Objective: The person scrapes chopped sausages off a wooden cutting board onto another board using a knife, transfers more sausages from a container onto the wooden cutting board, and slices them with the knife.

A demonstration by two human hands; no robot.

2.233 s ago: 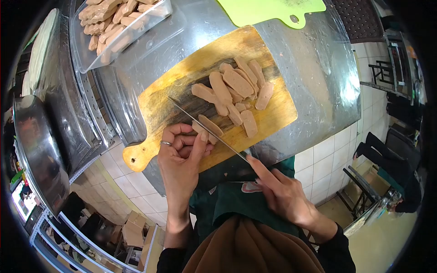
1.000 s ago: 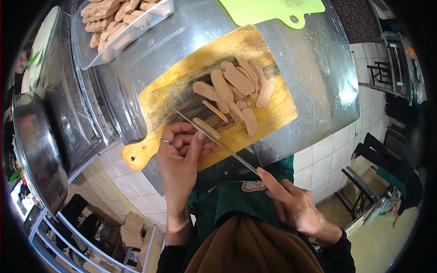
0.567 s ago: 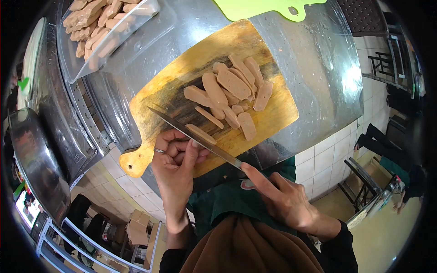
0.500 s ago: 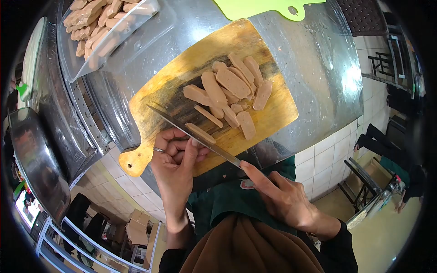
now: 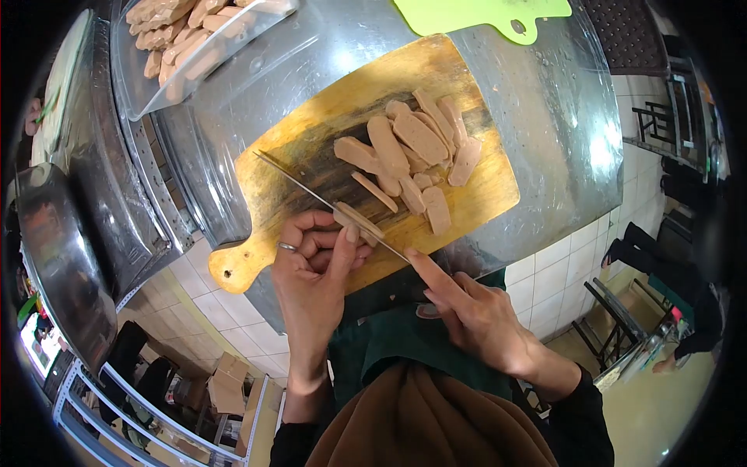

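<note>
My left hand (image 5: 315,253) is closed, its thumb and fingertips pressed on a brown sausage piece (image 5: 359,220) at the near edge of the wooden cutting board (image 5: 327,117). A long, thin knife (image 5: 296,180) lies against that piece, its tip toward the far left of the board. My right hand (image 5: 478,315) grips the knife's handle, which the fingers hide, and the index finger stretches along the blade's back. Beyond the blade is a loose heap of cut sausage slices (image 5: 419,138). One thin slice (image 5: 375,192) lies apart, nearer the knife.
At the upper left, a clear plastic tub (image 5: 210,74) holds many sausage pieces (image 5: 183,47). A lime-green cutting board (image 5: 467,17) lies at the far side of the metal table (image 5: 556,117). To the left stands a large metal bowl (image 5: 58,249). Another person's dark-clothed legs show at far right.
The view has shifted, so the board and tub appear farther right. The blade has tilted edge-on beside the piece between my left fingers. Both hands keep their hold.
</note>
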